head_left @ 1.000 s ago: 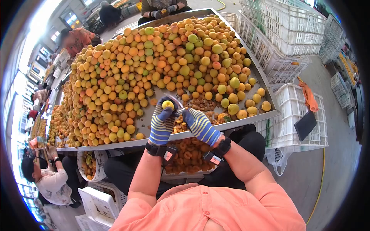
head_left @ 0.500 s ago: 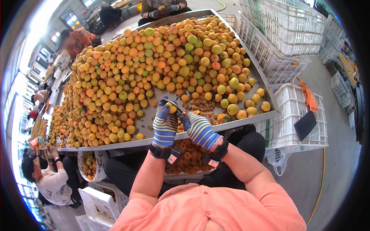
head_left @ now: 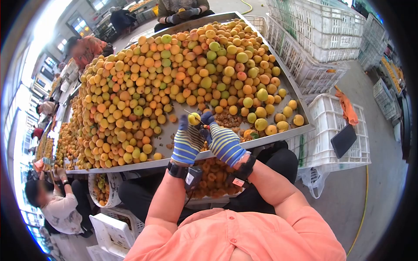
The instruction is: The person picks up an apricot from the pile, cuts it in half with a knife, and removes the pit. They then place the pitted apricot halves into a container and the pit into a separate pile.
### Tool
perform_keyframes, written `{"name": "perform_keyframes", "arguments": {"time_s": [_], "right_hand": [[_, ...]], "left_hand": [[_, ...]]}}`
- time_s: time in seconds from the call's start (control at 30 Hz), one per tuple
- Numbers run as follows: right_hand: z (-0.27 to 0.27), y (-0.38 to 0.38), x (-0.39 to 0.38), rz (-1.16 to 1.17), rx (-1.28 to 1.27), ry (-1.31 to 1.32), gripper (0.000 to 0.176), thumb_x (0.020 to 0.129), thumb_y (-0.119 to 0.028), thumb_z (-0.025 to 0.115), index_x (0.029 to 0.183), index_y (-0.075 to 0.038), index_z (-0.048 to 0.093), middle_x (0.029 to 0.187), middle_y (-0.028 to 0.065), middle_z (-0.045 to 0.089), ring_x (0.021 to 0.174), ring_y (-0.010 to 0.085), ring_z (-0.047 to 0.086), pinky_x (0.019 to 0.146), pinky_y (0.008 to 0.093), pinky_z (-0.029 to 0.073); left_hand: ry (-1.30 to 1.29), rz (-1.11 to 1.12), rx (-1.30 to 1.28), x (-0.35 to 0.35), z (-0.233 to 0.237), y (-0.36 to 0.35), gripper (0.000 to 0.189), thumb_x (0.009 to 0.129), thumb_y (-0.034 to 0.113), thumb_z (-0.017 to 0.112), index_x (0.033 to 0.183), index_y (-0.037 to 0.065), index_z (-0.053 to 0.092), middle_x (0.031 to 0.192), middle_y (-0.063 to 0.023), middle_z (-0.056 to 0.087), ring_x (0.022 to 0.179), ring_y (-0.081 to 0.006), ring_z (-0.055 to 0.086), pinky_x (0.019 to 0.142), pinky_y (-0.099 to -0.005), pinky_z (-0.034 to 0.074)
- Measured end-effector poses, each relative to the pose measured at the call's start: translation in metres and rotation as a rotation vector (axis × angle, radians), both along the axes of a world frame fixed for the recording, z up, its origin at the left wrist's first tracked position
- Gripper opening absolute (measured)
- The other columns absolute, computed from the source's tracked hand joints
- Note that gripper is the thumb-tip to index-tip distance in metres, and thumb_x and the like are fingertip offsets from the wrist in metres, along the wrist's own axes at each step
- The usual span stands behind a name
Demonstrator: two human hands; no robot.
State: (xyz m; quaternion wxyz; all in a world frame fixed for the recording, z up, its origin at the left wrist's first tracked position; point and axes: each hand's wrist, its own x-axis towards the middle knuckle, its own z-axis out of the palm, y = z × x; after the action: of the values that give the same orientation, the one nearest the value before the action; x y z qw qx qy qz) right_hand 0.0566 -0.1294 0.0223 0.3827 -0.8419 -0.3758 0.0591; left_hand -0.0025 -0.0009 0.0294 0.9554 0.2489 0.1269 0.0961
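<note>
Both my hands wear blue-and-yellow striped gloves and meet over the near edge of a metal table [head_left: 143,164] heaped with apricots [head_left: 130,95]. My left hand [head_left: 187,142] is closed around a yellow-green apricot [head_left: 193,118], which shows above the fingers. In my right hand [head_left: 224,141] is a small knife [head_left: 190,113]; its thin blade lies against the apricot, and its grip is mostly hidden by the glove. Just beyond the right hand lies a pile of brown pits [head_left: 227,119]. Below the table edge, between my legs, sits a container of opened apricot pieces [head_left: 211,178].
White plastic crates [head_left: 315,39] are stacked at the right; a nearer crate [head_left: 348,148] carries an orange cloth [head_left: 347,106] and a dark tablet [head_left: 344,141]. A white bucket [head_left: 114,191] with fruit stands left of my legs. Other people sit around the table.
The left hand has turned, so the apricot shows more fully above the fingers. The knife blade now points up and left across the fruit, and the right fingers have risen slightly.
</note>
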Motion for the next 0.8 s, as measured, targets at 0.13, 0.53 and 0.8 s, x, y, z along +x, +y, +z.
{"name": "perform_keyframes", "arguments": {"time_s": [0.13,0.53,0.8], "right_hand": [[0.011,-0.004,-0.002,-0.009,-0.016,0.009,0.028,0.091,-0.027,0.050,0.097,-0.001,0.057,0.064,0.0189,0.061,0.062,0.0361,0.062,0.056,0.0460,0.047],[0.010,-0.009,0.006,0.008,0.081,0.015,0.028,0.090,-0.028,0.054,0.089,0.000,0.056,0.063,0.0207,0.059,0.063,0.0379,0.060,0.054,0.0459,0.046],[0.006,-0.007,0.000,0.039,0.116,-0.006,0.027,0.090,-0.026,0.055,0.087,0.001,0.057,0.063,0.0216,0.058,0.062,0.0377,0.060,0.054,0.0453,0.046]], "left_hand": [[-0.013,0.111,0.215,0.001,0.004,-0.008,0.032,0.090,0.023,0.059,0.110,-0.002,0.054,0.112,-0.0186,0.060,0.096,-0.0251,0.062,0.082,-0.0337,0.052],[-0.153,-0.054,0.079,0.006,-0.003,0.009,0.056,0.088,0.030,0.060,0.127,-0.006,0.041,0.125,-0.0232,0.051,0.116,-0.0314,0.052,0.095,-0.0414,0.046],[-0.038,0.041,0.468,0.001,0.001,0.003,0.035,0.089,0.022,0.060,0.111,-0.004,0.052,0.108,-0.0184,0.061,0.094,-0.0254,0.063,0.086,-0.0361,0.052]]}}
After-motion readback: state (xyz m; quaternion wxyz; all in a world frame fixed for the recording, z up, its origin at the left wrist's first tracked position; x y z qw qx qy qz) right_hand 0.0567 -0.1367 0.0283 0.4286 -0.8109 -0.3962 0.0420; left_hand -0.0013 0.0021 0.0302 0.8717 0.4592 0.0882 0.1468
